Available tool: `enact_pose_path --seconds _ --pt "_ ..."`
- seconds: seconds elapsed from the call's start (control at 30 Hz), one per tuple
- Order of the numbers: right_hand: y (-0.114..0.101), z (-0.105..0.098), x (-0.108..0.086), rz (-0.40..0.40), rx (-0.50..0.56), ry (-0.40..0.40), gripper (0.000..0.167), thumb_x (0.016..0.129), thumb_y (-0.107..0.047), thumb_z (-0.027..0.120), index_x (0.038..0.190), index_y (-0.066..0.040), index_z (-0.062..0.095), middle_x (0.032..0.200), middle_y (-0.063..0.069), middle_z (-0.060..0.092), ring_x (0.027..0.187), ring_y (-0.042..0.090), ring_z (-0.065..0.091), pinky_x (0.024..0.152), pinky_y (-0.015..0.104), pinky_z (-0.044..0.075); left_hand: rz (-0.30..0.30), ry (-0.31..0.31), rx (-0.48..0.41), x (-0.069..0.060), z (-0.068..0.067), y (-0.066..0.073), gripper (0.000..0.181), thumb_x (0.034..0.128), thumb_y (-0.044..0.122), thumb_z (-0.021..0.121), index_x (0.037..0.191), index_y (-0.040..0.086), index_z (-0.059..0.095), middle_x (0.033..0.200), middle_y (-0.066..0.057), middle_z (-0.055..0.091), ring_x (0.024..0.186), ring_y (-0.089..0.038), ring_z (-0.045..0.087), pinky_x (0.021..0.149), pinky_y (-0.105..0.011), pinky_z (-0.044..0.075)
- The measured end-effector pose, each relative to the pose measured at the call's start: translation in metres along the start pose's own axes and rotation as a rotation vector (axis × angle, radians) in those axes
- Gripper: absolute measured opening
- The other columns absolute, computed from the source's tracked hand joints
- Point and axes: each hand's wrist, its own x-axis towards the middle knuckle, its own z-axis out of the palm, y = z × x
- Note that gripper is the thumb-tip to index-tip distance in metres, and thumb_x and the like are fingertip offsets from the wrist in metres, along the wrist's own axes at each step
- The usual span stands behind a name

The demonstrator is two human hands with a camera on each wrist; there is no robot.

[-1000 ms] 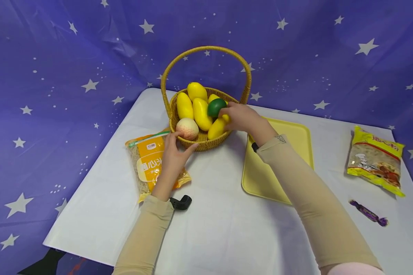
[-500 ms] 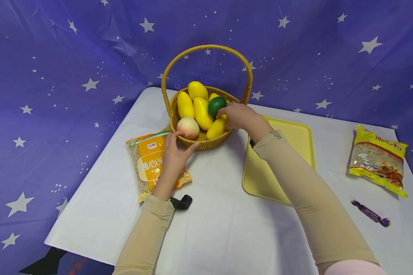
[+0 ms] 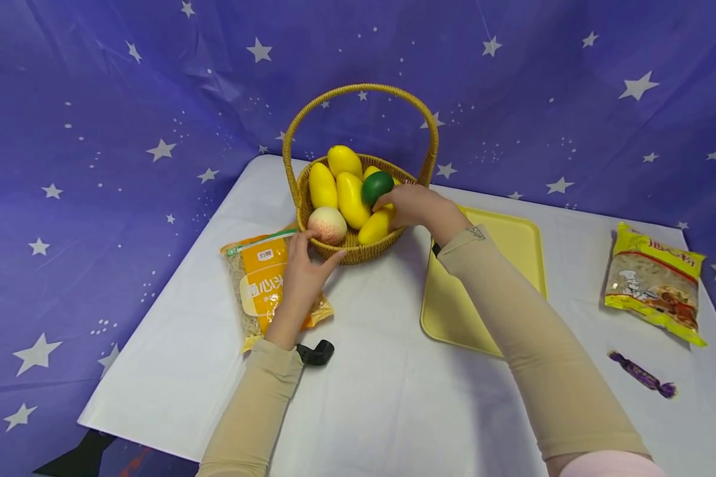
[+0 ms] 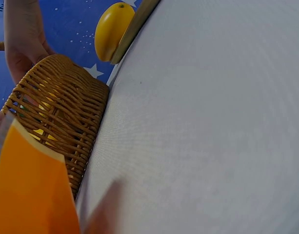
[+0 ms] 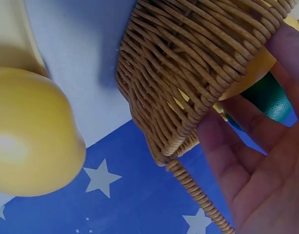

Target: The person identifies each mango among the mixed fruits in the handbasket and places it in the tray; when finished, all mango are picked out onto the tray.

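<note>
In the head view, a wicker basket [image 3: 364,254] holds several yellow mangoes [image 3: 353,201], a dark green fruit [image 3: 378,189] and a pale pinkish peach [image 3: 327,226]. My right hand [image 3: 416,207] reaches over its right rim and holds the yellow mango [image 3: 374,227] at the front right; its fingertips lie beside the green fruit. The right wrist view shows that mango [image 5: 251,73] partly behind the basket's weave. My left hand [image 3: 304,275] is at the front left rim, forefinger against the peach, thumb spread near the rim.
A yellow tray [image 3: 453,311] lies right of the basket, with another mango [image 4: 114,30] there, mostly hidden by my right arm in the head view. An orange food packet [image 3: 262,281] lies under my left hand. At right are a yellow packet [image 3: 656,285] and a purple-wrapped candy [image 3: 642,375].
My right hand and the mango in it have shifted slightly left within the basket, closer to the peach. My left hand stays at the front rim. The head view has moved a little.
</note>
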Motion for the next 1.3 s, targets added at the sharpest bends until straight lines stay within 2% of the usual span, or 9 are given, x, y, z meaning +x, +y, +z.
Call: enact_pose_path --seconds 0.2,0.43,0.63,0.8,1.0,1.17,1.3 --pt "0.003 0.001 0.000 -0.050 -0.012 0.009 0.049 0.087 -0.021 0.074 0.133 -0.016 0.059 0.127 0.014 0.058 0.117 0.030 0.050 0.104 0.043 0.036 0.003 0.000 -0.003 0.000 0.000 0.001 0.071 0.0787 0.063 0.067 0.127 0.017 0.045 0.133 -0.006 0.039 0.120 -0.026 0.043 0.103 -0.040 0.036" --pt "0.004 0.001 -0.001 -0.051 -0.054 0.024 0.048 0.086 -0.026 0.074 0.132 -0.019 0.060 0.120 0.012 0.060 0.107 0.028 0.052 0.099 0.042 0.040 0.004 0.001 -0.006 0.000 0.001 0.001 0.070 0.0786 0.064 0.067 0.127 0.017 0.045 0.134 -0.006 0.038 0.119 -0.027 0.043 0.102 -0.041 0.036" --pt "0.002 -0.001 -0.004 -0.055 -0.082 0.030 0.049 0.086 -0.028 0.075 0.132 -0.019 0.060 0.122 0.011 0.060 0.110 0.029 0.052 0.100 0.043 0.040 -0.001 -0.006 0.001 0.000 0.001 0.000 0.071 0.0790 0.063 0.067 0.127 0.017 0.044 0.135 -0.007 0.038 0.121 -0.026 0.043 0.102 -0.041 0.036" --pt "0.004 0.002 -0.004 -0.082 -0.067 0.045 0.049 0.086 -0.027 0.075 0.131 -0.017 0.061 0.122 0.011 0.061 0.110 0.029 0.053 0.100 0.042 0.040 -0.002 -0.010 0.002 0.000 0.001 0.001 0.072 0.0794 0.062 0.068 0.128 0.016 0.044 0.135 -0.007 0.037 0.121 -0.025 0.043 0.103 -0.039 0.036" --pt "0.007 0.002 -0.009 -0.126 0.011 0.077 0.049 0.086 -0.026 0.075 0.131 -0.015 0.061 0.124 0.008 0.060 0.111 0.027 0.052 0.100 0.040 0.039 -0.009 -0.017 -0.003 0.000 0.000 0.003 0.072 0.0790 0.063 0.068 0.128 0.016 0.044 0.136 -0.007 0.037 0.122 -0.025 0.043 0.104 -0.040 0.036" --pt "0.011 0.000 -0.017 -0.142 0.140 0.101 0.050 0.087 -0.025 0.073 0.134 -0.015 0.058 0.130 0.007 0.057 0.117 0.025 0.049 0.102 0.040 0.038 -0.007 -0.017 -0.005 0.000 0.000 0.003 0.072 0.0788 0.064 0.067 0.128 0.017 0.044 0.137 -0.007 0.037 0.123 -0.025 0.042 0.104 -0.040 0.035" --pt "0.017 0.002 -0.023 -0.149 0.259 0.139 0.050 0.089 -0.024 0.071 0.136 -0.016 0.056 0.132 0.005 0.056 0.116 0.022 0.049 0.100 0.040 0.039 -0.006 -0.010 -0.002 0.000 -0.001 0.002 0.071 0.0788 0.064 0.066 0.127 0.018 0.044 0.136 -0.006 0.037 0.123 -0.025 0.043 0.104 -0.040 0.036"
